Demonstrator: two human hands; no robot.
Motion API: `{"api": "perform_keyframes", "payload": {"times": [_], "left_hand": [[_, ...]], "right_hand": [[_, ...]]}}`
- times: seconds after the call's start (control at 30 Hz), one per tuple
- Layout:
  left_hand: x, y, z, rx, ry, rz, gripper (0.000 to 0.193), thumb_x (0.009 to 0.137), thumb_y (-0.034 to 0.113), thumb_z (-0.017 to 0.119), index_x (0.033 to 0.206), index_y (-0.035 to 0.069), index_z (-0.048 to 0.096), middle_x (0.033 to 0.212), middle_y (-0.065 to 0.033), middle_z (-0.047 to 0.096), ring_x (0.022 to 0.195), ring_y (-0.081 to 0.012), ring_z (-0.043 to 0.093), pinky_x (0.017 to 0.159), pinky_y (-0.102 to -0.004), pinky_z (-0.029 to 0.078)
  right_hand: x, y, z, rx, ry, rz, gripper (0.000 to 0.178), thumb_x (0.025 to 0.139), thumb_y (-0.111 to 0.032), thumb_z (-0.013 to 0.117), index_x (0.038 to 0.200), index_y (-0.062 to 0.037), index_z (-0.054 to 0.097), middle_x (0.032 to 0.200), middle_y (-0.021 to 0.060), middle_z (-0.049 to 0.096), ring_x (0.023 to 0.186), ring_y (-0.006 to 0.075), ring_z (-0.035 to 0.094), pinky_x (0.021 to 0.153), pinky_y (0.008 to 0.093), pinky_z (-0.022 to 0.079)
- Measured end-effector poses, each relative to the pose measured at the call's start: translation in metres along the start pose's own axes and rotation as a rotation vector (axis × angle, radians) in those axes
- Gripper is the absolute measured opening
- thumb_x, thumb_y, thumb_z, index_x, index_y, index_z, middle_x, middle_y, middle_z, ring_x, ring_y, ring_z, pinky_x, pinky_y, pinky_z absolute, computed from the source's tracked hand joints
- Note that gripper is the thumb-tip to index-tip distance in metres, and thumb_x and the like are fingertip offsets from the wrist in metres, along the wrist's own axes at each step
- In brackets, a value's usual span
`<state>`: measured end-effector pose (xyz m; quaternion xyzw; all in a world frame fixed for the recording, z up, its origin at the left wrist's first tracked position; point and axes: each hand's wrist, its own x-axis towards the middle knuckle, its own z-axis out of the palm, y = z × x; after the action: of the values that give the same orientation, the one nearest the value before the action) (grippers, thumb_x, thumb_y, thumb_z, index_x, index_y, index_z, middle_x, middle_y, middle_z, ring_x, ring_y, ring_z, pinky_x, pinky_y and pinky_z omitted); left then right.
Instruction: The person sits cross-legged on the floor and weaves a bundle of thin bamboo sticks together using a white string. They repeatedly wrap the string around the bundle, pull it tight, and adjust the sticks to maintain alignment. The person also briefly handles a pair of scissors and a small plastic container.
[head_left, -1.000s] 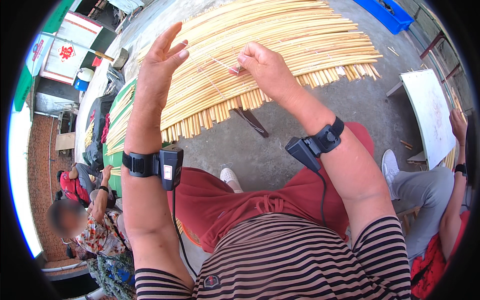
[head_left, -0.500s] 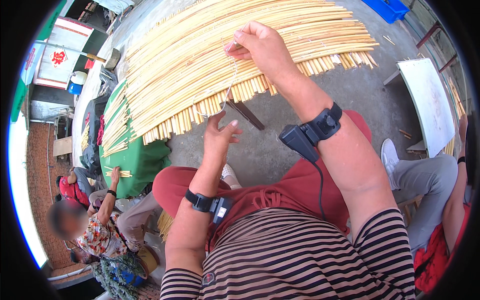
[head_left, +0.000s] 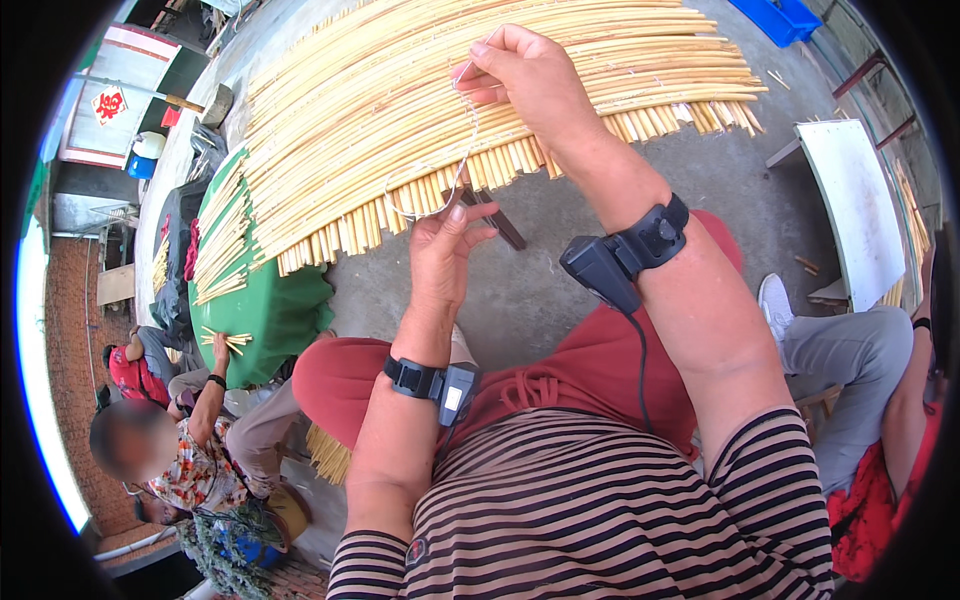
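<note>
A wide mat of pale yellow sticks (head_left: 360, 140), laid side by side, spreads in front of me. Above it, my right hand (head_left: 525, 75) is closed in a pinch on a thin white string (head_left: 474, 130). From there the string hangs down across the sticks and curves in a loop at the mat's near edge. My left hand (head_left: 440, 255) is just below that edge, palm turned up and fingers apart. Its fingertips are close to the loop; whether they touch it I cannot tell. Both wrists carry black strapped devices.
At left, a green-covered table (head_left: 265, 320) holds loose sticks, and a co-worker's hand (head_left: 222, 350) rests on a small bunch there. A white board (head_left: 850, 200) leans at right, beside another person's grey-trousered leg (head_left: 850, 360). A blue crate (head_left: 780, 20) stands at the far right.
My left hand has risen slightly and shifted right, its thumb now higher, near the string loop. The right hand keeps its pinch, a little higher. At left, the co-worker's bunch of sticks has fanned out.
</note>
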<state>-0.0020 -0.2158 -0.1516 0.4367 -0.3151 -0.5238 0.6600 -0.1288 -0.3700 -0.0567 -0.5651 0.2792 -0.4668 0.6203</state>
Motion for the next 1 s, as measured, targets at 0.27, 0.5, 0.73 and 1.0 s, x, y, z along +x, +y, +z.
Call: {"api": "perform_keyframes", "payload": {"times": [0.27, 0.5, 0.73, 1.0], "left_hand": [[-0.047, -0.041, -0.066, 0.415, -0.114, -0.457, 0.019, 0.097, 0.018, 0.056, 0.105, 0.004, 0.063, 0.086, -0.0071, 0.067, 0.077, -0.0157, 0.063, 0.067, -0.0278, 0.051], [-0.109, 0.015, -0.075, 1.774, -0.340, -0.083, 0.031, 0.083, 0.011, 0.066, 0.113, 0.012, 0.067, 0.103, -0.0112, 0.070, 0.083, -0.0322, 0.068, 0.073, -0.0420, 0.054], [-0.036, 0.147, 0.026, 1.692, 0.170, 0.296, 0.020, 0.079, 0.012, 0.072, 0.098, 0.011, 0.068, 0.091, -0.0090, 0.069, 0.079, -0.0314, 0.067, 0.068, -0.0398, 0.054], [0.033, 0.124, 0.018, 1.931, -0.151, 0.734, 0.016, 0.074, 0.006, 0.071, 0.087, 0.007, 0.061, 0.092, -0.0065, 0.061, 0.087, -0.0276, 0.061, 0.075, -0.0386, 0.050]], "right_hand": [[0.002, 0.000, 0.002, -0.039, -0.031, 0.045, 0.019, 0.097, -0.021, 0.054, 0.092, -0.0043, 0.062, 0.091, 0.0086, 0.069, 0.087, 0.0167, 0.068, 0.074, 0.0277, 0.053], [0.003, -0.003, -0.002, 0.107, -0.029, 0.074, 0.020, 0.098, -0.021, 0.053, 0.091, -0.0037, 0.061, 0.091, 0.0106, 0.069, 0.087, 0.0181, 0.068, 0.076, 0.0281, 0.055], [-0.001, -0.007, -0.004, -0.069, -0.022, 0.050, 0.020, 0.098, -0.022, 0.054, 0.089, -0.0057, 0.062, 0.088, 0.0065, 0.069, 0.086, 0.0142, 0.068, 0.074, 0.0264, 0.054], [-0.001, 0.002, 0.004, -0.191, -0.090, -0.015, 0.021, 0.096, -0.021, 0.057, 0.086, -0.0030, 0.061, 0.083, 0.0066, 0.069, 0.080, 0.0125, 0.067, 0.071, 0.0256, 0.054]]}}
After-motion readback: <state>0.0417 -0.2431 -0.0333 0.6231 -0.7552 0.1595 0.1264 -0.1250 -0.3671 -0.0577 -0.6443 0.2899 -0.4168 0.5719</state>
